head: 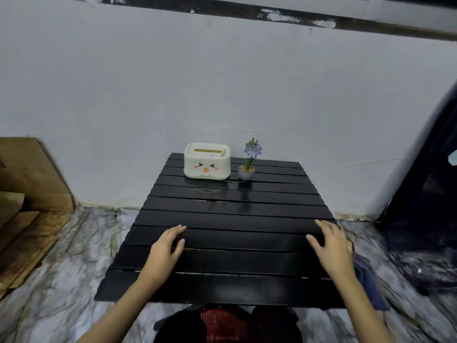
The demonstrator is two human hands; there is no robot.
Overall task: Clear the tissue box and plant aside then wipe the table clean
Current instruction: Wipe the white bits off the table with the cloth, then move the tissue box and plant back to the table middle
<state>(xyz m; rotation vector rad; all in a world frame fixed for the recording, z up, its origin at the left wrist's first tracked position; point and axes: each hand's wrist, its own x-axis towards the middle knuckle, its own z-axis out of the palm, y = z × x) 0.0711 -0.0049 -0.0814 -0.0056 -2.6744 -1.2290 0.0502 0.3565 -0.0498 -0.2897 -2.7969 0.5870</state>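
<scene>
A low black slatted table (230,219) stands against a pale wall. At its far edge sits a white tissue box (207,161) with a cartoon face and a green base. Just right of it is a small grey pot holding a purple-flowered plant (248,164). My left hand (166,248) rests flat on the near left part of the table, fingers apart and empty. My right hand (332,246) rests on the near right part, fingers spread, holding nothing. Both hands are well short of the box and plant.
A dark blue cloth (368,280) lies on the marble-patterned floor by the table's right edge. Cardboard boxes (29,177) stack at the left. A dark object (430,174) leans by the wall at the right. My lap shows below the table's near edge.
</scene>
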